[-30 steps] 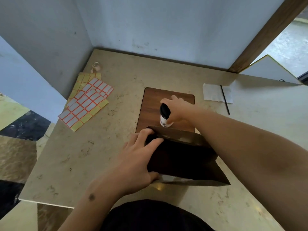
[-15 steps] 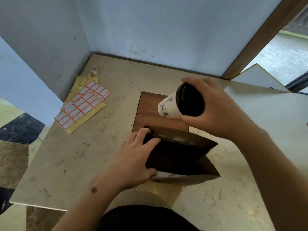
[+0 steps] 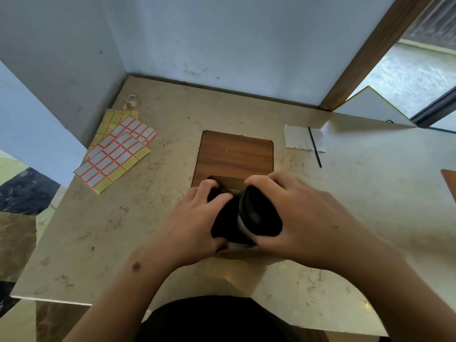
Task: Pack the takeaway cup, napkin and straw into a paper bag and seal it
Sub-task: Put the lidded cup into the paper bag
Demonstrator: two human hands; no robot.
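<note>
Both hands on it: left hand (image 3: pixel 197 219) pinches the paper bag (image 3: pixel 228 183) mouth wide, right hand (image 3: pixel 299 218) has a full grip round the takeaway cup (image 3: pixel 254 213), tilted at the opening. Best straighten it, base first.

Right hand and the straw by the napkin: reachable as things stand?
Probably not yet. The right hand grips the cup at the bag mouth. The straw lies uncovered across the napkin, nothing between, so letting go of the cup should free the way.
</note>
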